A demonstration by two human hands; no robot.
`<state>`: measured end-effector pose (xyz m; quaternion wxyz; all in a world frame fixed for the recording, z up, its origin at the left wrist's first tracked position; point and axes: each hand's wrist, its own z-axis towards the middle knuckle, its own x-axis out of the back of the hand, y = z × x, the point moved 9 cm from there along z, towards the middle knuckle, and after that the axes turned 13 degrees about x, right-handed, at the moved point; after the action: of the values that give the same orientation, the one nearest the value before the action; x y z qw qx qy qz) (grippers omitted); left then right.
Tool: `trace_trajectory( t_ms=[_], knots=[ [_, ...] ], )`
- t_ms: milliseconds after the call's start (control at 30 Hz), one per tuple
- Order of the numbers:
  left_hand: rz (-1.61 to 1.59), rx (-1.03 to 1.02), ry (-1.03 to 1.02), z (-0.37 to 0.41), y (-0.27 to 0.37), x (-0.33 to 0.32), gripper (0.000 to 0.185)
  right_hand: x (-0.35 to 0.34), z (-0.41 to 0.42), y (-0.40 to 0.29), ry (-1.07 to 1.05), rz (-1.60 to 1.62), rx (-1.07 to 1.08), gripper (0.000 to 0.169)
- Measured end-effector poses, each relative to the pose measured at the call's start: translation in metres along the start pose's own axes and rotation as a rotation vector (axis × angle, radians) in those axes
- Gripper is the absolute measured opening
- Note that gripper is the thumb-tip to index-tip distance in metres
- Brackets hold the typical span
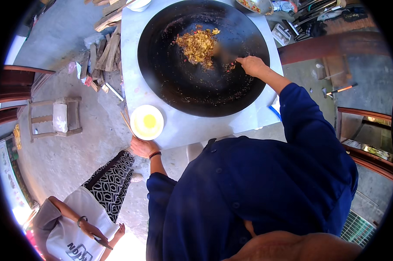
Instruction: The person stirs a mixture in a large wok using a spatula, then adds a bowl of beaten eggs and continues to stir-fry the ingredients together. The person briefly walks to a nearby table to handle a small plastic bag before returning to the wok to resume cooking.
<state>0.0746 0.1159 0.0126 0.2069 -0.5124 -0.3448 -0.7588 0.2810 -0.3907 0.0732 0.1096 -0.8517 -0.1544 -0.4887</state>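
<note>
A wide black wok holds a heap of chopped yellow-brown food with red bits. My right hand, over the wok's right side, grips the handle of a spatula or ladle. Motion and steam blur that tool beside the food. At the near left corner of the stove top, a white bowl contains yellow liquid. My left hand has its fingers against the bowl's near edge and appears to hold it. Two thin sticks, likely chopsticks, stick out left of the bowl, close to that hand.
Another person is at the lower left with a dark object in one hand. Split firewood lies left of the pale stove top. A metal pan stands beyond the wok. A wooden stool and a hammer-like tool are on the floor.
</note>
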Motion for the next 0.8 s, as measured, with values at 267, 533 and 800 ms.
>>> trace_trajectory(
  t_ms=[267,533,800],
  knots=[
    [-0.017,0.025,-0.026,-0.003,0.006,0.003,0.025,-0.041,-0.077,0.056,-0.281,0.176,-0.227,0.036],
    [0.004,0.028,-0.029,0.001,-0.003,-0.001,0.025,0.016,0.046,0.039,0.065,-0.186,0.147,0.033],
    [-0.013,0.04,-0.027,-0.004,0.005,0.002,0.027,0.099,0.059,0.144,0.079,-0.385,0.043,0.028]
  ],
)
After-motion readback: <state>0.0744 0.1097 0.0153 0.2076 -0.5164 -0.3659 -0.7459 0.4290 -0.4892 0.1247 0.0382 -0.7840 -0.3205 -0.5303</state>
